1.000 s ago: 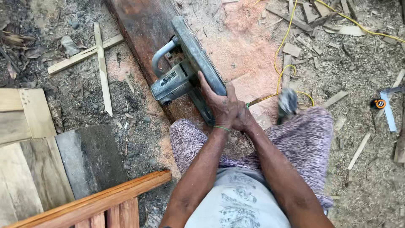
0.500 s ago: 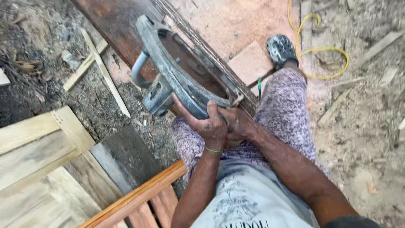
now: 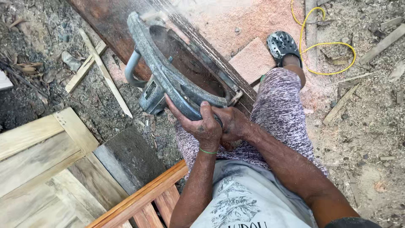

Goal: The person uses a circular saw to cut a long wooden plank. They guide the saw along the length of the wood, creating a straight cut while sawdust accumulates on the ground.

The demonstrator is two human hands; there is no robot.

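One circular saw [image 3: 177, 80] is in view, a grey machine with a single curved side handle [image 3: 131, 69]. Two hands grip it, the left hand [image 3: 202, 126] and the right hand [image 3: 232, 123] touching each other. One dark reddish plank [image 3: 109, 25] runs under the saw. One yellow cord [image 3: 325, 46] loops on the ground at the far right. One dark perforated shoe [image 3: 282, 45] shows. Two thin pale slats [image 3: 99, 63] lie crossed at the left. One pale wooden panelled frame [image 3: 42, 169] lies at the near left, and one orange-brown wooden rail [image 3: 139, 196] lies just beside it. One green band [image 3: 207, 151] circles the left wrist.
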